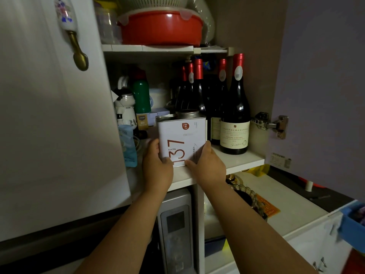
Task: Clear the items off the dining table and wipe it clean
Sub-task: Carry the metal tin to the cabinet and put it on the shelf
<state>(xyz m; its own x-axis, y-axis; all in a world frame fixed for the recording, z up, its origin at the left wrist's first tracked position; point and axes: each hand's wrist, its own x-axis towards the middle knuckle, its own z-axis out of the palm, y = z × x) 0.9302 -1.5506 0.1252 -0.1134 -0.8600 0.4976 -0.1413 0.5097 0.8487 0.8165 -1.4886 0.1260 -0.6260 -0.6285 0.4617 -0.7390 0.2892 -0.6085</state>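
both hands hold one white tin (182,139): left hand (157,168) grip on its left edge, right hand (207,165) grip on its right edge. tin stands upright at front of the cabinet shelf (241,162). five red-capped wine bottles (235,115) just behind and right. one red lidded bowl (161,27) on the shelf above.

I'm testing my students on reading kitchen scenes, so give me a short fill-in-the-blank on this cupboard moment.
1. Both hands, left hand and right hand, hold a white ____ printed with 137.
2. The tin stands on the shelf left of the ____ bottles.
3. On the upper shelf sits a ____ basin.

Missing words: tin; wine; red
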